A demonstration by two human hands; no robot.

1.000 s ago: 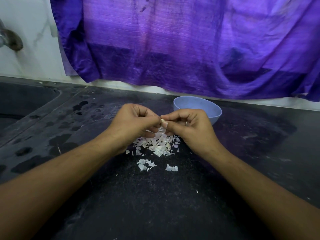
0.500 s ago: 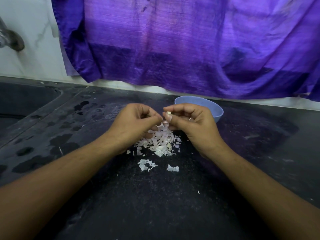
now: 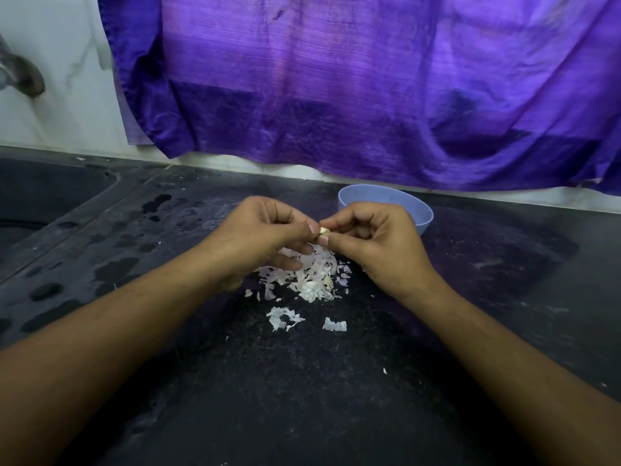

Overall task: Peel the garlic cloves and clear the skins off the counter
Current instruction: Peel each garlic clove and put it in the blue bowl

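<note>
A small pale garlic clove (image 3: 324,231) is pinched between the fingertips of both hands, just above the counter. My left hand (image 3: 258,235) has its fingers curled, thumb and forefinger at the clove's left end. My right hand (image 3: 376,240) grips the clove from the right with thumb and forefinger. Under the hands lies a heap of white garlic skins (image 3: 311,277) on the black counter (image 3: 302,381). Two loose skin flakes (image 3: 284,317) lie nearer to me. A blue bowl (image 3: 420,210) stands behind my right hand, its inside mostly hidden.
A purple cloth (image 3: 336,89) hangs over the white wall behind the counter. A dark sink (image 3: 40,196) lies at the far left under a metal tap (image 3: 20,75). Wet patches (image 3: 114,270) mark the counter left of my left arm.
The hands drew slightly apart half a second ago and have come together again on the clove. The skin heap and the bowl have not moved.
</note>
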